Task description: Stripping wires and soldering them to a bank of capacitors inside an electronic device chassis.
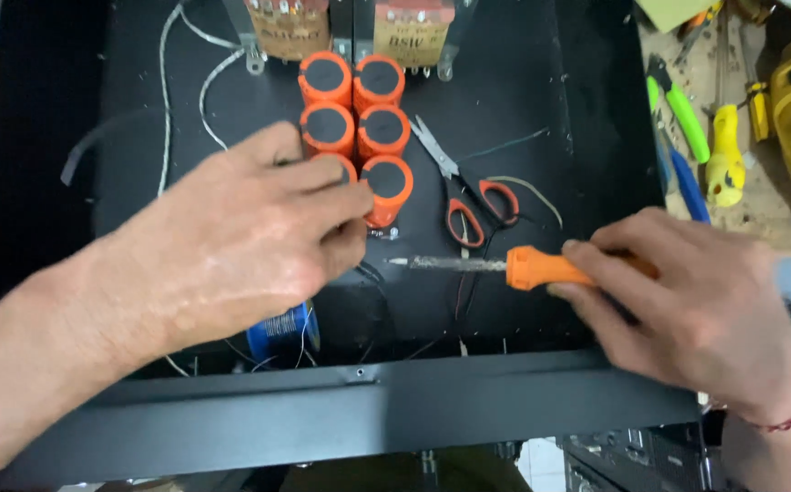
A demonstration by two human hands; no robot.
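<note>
My left hand (pixel 250 237) reaches into a black metal chassis (pixel 505 100), its fingertips pinched close to the nearest orange cylinders; what they pinch is hidden. Several orange capacitors (pixel 356 105) with black tops stand in two rows at the chassis middle. My right hand (pixel 696 301) grips the orange handle of a soldering iron (pixel 541 267). Its grey tip points left, ending just below the nearest capacitor (pixel 388 187).
Orange-handled scissors (pixel 468 205) lie right of the capacitors. Two transformers (pixel 350 32) sit at the back. A blue spool (pixel 281 333) lies under my left hand. Loose wires trail at left. Green, yellow and blue tools (pixel 700 137) lie on the bench at right.
</note>
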